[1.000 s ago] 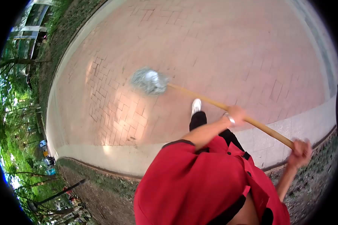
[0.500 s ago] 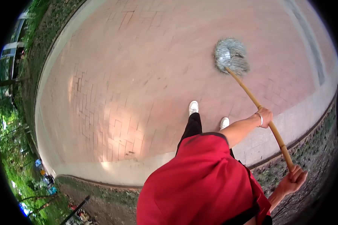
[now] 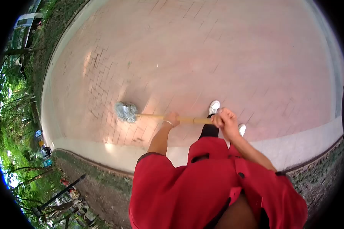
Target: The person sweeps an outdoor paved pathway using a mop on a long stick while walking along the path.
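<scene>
Left hand (image 3: 172, 119) and right hand (image 3: 226, 120) are wrapping fingers around the mop handle (image 3: 195, 120); imo that spaced grip is helping steady the mop head (image 3: 125, 112).

The mop head (image 3: 125, 112) is left of the shoes (image 3: 214, 107), which stand on the paving (image 3: 237, 57).

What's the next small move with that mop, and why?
Perhaps swing the mop head rightward: it is left of the shoes, the left hand and right hand both hold the handle, and paving stretches ahead.
</scene>
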Motion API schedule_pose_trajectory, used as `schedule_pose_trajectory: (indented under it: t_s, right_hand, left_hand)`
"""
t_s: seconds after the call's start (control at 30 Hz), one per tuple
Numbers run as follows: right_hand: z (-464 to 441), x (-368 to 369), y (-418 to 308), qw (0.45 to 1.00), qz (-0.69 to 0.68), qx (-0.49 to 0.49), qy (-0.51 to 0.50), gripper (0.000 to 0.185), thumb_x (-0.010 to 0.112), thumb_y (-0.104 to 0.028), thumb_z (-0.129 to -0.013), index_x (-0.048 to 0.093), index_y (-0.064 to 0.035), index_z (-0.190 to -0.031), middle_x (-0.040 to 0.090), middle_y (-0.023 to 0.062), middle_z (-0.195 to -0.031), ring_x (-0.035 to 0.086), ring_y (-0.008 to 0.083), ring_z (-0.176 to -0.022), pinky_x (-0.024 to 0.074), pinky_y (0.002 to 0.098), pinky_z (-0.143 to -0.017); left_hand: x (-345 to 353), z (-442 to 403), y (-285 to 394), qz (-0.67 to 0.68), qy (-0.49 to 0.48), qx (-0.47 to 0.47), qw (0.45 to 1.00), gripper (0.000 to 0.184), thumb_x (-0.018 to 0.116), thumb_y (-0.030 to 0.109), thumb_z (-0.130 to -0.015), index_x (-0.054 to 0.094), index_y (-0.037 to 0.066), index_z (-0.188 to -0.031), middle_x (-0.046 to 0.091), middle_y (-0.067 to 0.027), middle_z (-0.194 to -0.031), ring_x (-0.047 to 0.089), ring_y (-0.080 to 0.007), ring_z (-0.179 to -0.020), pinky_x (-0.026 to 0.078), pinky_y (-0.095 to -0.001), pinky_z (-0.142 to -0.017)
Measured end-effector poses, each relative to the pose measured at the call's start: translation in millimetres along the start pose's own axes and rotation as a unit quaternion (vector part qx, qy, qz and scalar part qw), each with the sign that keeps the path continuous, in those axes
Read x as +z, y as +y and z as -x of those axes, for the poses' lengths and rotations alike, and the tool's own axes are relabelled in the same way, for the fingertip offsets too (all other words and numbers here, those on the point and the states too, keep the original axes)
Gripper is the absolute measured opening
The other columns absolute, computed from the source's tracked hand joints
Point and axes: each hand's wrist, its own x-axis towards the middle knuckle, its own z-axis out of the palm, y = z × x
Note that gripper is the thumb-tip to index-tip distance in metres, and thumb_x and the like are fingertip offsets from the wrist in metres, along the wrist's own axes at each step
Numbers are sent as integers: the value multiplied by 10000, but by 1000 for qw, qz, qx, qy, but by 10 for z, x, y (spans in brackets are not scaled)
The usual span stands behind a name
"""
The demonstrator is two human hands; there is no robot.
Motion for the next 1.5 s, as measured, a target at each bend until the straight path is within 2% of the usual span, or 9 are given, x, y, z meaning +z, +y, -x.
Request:
schedule_pose_trajectory:
  t_s: [0.27,0.4,0.67,0.77,0.9,0.93,1.1,1.33,1.5]
  right_hand:
    - [889,-935,-1614,983,30,-128,132,462,407,-263,-904,271,-149,-478,260,-18,-440,275,134,-435,345,313,-560]
    - [2277,-1275,-2797,919,81,-316,221,187,410,-205,-901,401,-19,-901,282,-24,-498,280,104,-444,358,305,-616]
    - [4703,-1061,-3372,514,88,-501,691,420,362,-130,-920,304,86,-1276,354,11,-615,377,137,-537,409,381,-901]
    - [5295,-1789,-3103,836,222,-427,265,368,364,-138,-923,363,95,-1209,278,-9,-578,309,116,-514,426,339,-830]
    - [4113,-1553,-2908,893,164,-364,210,186,371,-151,-929,466,-37,-817,175,-29,-507,200,87,-471,394,265,-644]
    - [3863,-1322,-2859,815,138,-412,383,257,384,-143,-922,376,-128,-666,186,-29,-492,227,85,-458,344,253,-537]
    - [3011,-1375,-2472,872,104,-358,318,285,446,-183,-895,345,-162,-629,215,-37,-477,208,64,-426,231,228,-396]
    - [969,-556,-750,971,98,-1,216,294,488,-190,-879,356,-126,-625,309,-23,-481,330,103,-451,366,282,-510]
    - [386,-514,-531,994,6,-97,55,275,470,-167,-853,319,-118,-628,317,-15,-480,344,116,-463,415,332,-684]
  left_hand:
    - [-253,264,2097,80,96,170,978,147,587,218,-642,662,140,-740,614,-133,-691,599,-328,-657,468,-444,-590]
    - [-285,637,3856,133,97,392,905,81,610,169,-575,634,106,-621,600,-114,-614,599,-286,-593,447,-430,-526]
    - [-7,1567,5997,112,-13,652,750,153,607,191,-633,611,41,-607,594,-151,-606,610,-311,-631,469,-403,-625]
    - [760,1312,6404,134,9,632,764,156,612,194,-621,609,42,-591,595,-152,-609,608,-318,-627,470,-406,-631]
    - [663,923,5820,137,-27,556,819,38,607,160,-563,618,123,-569,581,-117,-575,598,-301,-605,449,-429,-566]
    - [612,872,5656,139,-31,548,824,38,607,160,-563,618,123,-569,581,-117,-575,598,-301,-605,449,-429,-566]
    - [485,542,4389,185,102,455,865,47,630,199,-560,595,170,-545,551,-72,-536,564,-297,-534,430,-417,-507]
    - [626,-304,1321,93,172,281,940,144,602,259,-682,613,117,-665,561,-144,-621,566,-327,-619,455,-433,-562]
    - [-97,-407,703,-23,22,192,981,158,601,268,-661,662,173,-773,606,-125,-688,587,-331,-670,473,-431,-586]
